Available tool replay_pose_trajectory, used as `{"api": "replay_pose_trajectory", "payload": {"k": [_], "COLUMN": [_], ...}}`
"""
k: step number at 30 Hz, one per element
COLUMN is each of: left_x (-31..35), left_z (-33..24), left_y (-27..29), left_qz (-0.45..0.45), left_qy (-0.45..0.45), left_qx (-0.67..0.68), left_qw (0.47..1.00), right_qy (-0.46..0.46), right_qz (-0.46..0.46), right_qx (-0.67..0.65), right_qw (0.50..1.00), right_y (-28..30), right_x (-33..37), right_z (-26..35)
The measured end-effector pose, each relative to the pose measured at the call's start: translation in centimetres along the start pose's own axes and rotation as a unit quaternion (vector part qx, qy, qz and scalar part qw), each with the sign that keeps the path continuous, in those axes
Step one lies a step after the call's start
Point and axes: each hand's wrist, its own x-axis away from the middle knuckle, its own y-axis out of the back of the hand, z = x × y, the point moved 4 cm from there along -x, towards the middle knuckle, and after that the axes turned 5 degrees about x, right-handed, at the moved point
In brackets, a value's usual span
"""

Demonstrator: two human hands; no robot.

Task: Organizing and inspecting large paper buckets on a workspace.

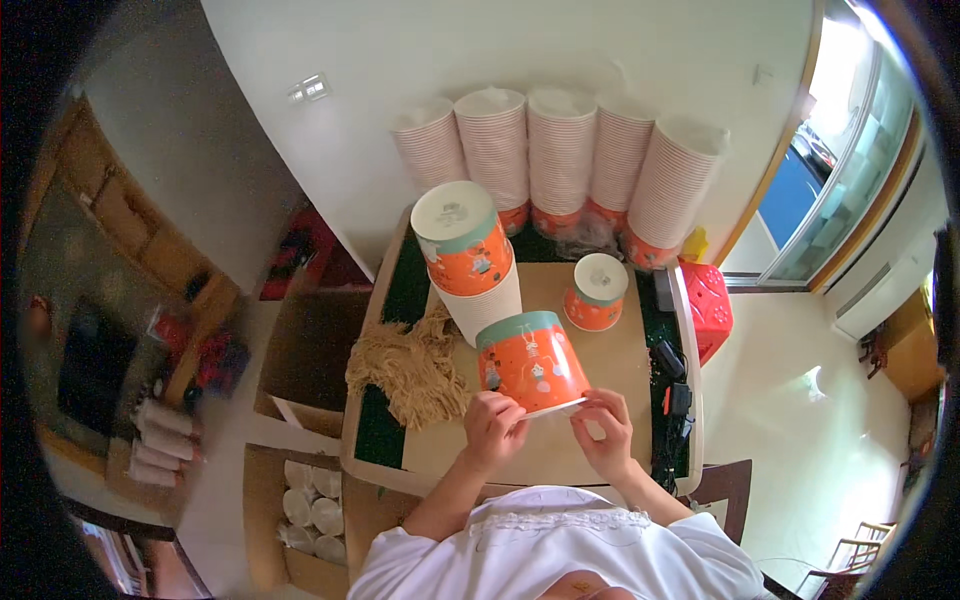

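Note:
Between my two hands is an orange paper tub (537, 362) with a green band and small cartoon prints. It is tilted, its rim toward me and its base away. My left hand (493, 428) pinches the rim on the left. On the right, my right hand (604, 428) grips the same rim between thumb and fingers. Just beyond, a tall stack of upturned tubs (475, 265) leans slightly, its top one orange and green, the lower part white rims. To its right stands a separate upturned orange tub (596, 312) with a pale base.
A tan bundle of shredded strands (408, 372) lies left on the table (630, 385). Several tall stacks of white-rimmed tubs (560, 150) stand along the wall. Black cables and adapters (677, 400) line the right edge, beside a red stool (707, 312). An open carton (268, 520) holds plastic-wrapped stacks.

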Motion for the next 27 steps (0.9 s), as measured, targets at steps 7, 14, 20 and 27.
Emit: {"api": "replay_pose_trajectory", "payload": {"k": [7,14,20,27], "left_x": [-0.9,-0.7,0.0,2.0], "left_z": [-0.6,-0.7,0.2,1.1], "left_y": [0.6,0.9,1.9,2.5], "left_qz": [-0.021,-0.050,-0.088,-0.155], "left_qy": [-0.010,0.003,0.043,0.072], "left_qx": [-0.022,-0.018,-0.023,0.016], "left_qw": [0.999,0.999,0.995,0.985], "right_qy": [-0.035,-0.048,0.011,-0.034], "right_qz": [-0.017,-0.020,-0.018,-0.065], "right_qx": [-0.011,-0.032,0.047,0.010], "right_qw": [0.999,0.998,0.999,0.997], "right_y": [-0.4,-0.4,0.4,1.4], "right_x": [0.5,0.5,0.0,-0.6], "right_z": [0.0,0.3,0.5,0.2]}}
